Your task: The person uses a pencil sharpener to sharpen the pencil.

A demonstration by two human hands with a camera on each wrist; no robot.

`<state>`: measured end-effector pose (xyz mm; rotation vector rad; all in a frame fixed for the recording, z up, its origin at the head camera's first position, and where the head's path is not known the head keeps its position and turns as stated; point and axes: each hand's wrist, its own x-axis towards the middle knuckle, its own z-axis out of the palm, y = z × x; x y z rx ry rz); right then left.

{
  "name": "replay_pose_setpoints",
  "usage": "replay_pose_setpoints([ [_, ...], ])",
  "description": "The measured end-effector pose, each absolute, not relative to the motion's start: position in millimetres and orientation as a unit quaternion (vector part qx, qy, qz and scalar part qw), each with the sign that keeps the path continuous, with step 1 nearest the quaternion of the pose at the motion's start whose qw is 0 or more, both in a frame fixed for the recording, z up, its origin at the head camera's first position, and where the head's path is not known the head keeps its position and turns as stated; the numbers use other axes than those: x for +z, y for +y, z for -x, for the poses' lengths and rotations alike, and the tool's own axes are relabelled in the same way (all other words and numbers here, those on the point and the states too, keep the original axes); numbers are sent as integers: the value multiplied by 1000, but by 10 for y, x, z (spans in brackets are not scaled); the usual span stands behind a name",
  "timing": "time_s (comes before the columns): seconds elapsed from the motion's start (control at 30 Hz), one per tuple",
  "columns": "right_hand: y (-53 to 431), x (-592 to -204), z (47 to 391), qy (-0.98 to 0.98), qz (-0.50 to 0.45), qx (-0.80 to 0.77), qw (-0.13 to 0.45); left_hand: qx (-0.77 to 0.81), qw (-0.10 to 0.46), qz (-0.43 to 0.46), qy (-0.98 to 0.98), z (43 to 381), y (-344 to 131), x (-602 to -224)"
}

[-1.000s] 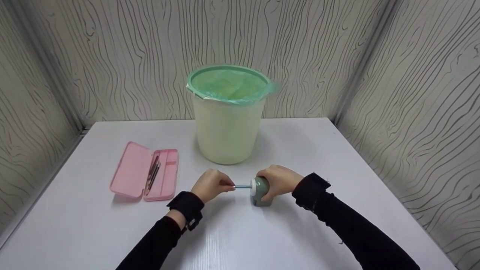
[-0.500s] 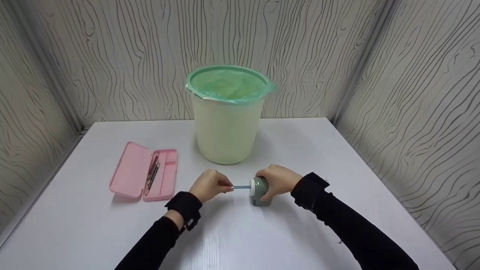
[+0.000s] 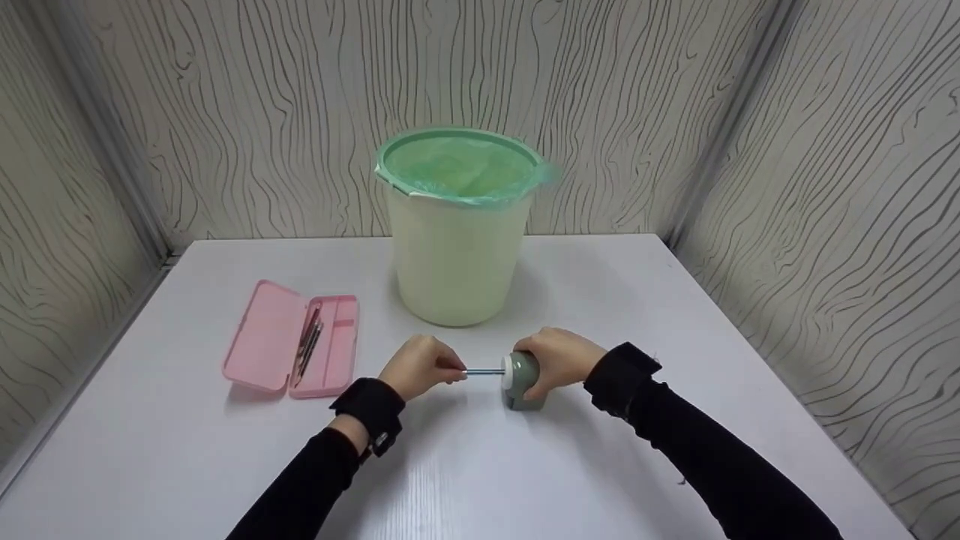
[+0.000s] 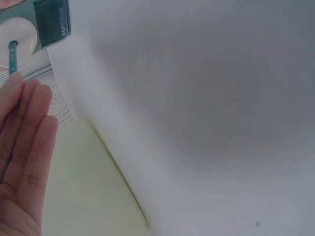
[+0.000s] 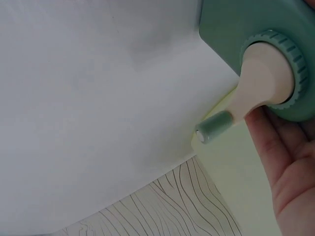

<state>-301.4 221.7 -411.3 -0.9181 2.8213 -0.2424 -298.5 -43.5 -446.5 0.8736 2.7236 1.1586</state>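
In the head view my left hand (image 3: 421, 369) pinches a slim blue-green pencil (image 3: 485, 372) by its end between thumb and fingers. The pencil's other end sits in the hole of the white round front of a green crank pencil sharpener (image 3: 517, 403). My right hand (image 3: 561, 360) grips the sharpener body from above and the right side, thumb on the near side. The right wrist view shows the cream crank (image 5: 263, 73) at the back, its green knob (image 5: 215, 126) untouched. A dark clear shavings drawer (image 4: 51, 22) appears in the left wrist view.
An open pink pencil case (image 3: 339, 360) with several pencils (image 3: 307, 349) lies to the left on the white table (image 3: 465, 480). Behind the hands stands a pale green bin (image 3: 457, 262) with a bag liner. Wood-patterned walls (image 3: 300, 112) enclose the back and sides.
Slightly more of the pencil shows between my left fingertips and the sharpener. My right hand keeps the same grip on the sharpener; the case and bin stay put.
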Motion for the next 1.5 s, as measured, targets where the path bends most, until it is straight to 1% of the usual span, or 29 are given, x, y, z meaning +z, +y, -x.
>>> replay_pose_setpoints([
  [0.37, 2180, -4119, 3011, 945, 307, -72, 90, 372, 27, -290, 881, 2991, -468, -4487],
  [0.7, 2122, -4063, 3031, 949, 289, -56, 116, 377, 31, -289, 879, 2982, -441, -4444],
  [1.03, 2052, -4046, 3074, 948, 293, -13, 120, 378, 31, -290, 879, 2979, -446, -4456],
  [1.5, 2054, -4021, 3068, 948, 293, -17, 118, 385, 36, -294, 874, 3007, -474, -4472],
])
